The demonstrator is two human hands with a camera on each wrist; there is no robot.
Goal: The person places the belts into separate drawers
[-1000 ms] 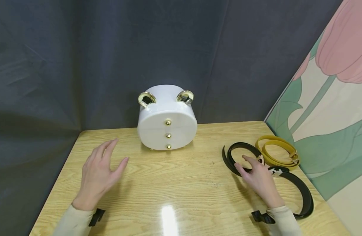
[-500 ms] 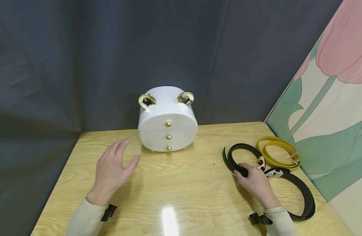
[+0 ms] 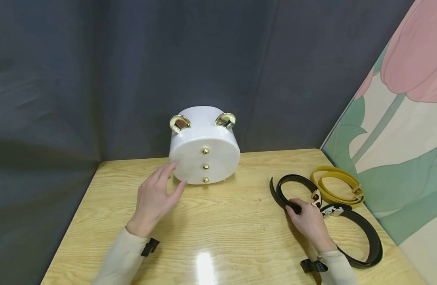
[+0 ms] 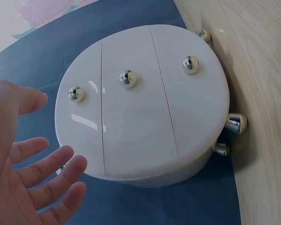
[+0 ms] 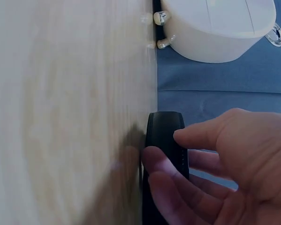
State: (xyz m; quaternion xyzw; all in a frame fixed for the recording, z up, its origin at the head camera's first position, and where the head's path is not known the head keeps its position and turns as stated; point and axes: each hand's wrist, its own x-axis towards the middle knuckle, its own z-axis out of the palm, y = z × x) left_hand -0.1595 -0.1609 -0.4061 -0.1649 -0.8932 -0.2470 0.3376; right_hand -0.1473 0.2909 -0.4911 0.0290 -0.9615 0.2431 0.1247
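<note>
A white rounded box stands at the back of the table, with two gold ear-shaped rings on top. Three drawers with gold knobs show on its front in the left wrist view. My left hand hovers before the box's lower left, fingers spread and apart, holding nothing. On the right, my right hand pinches the near edge of a coiled black belt with a gold buckle. In the right wrist view, thumb and fingers are on either side of the belt's strap, its edge on the table.
A yellow coiled belt lies behind the black one, close to the patterned wall. Another black belt with a silver buckle curves beside my right wrist. Dark cloth hangs behind the wooden table.
My left hand has moved right and come up to the front of the box. My right hand has lowered and taken hold of the coiled black belt.
</note>
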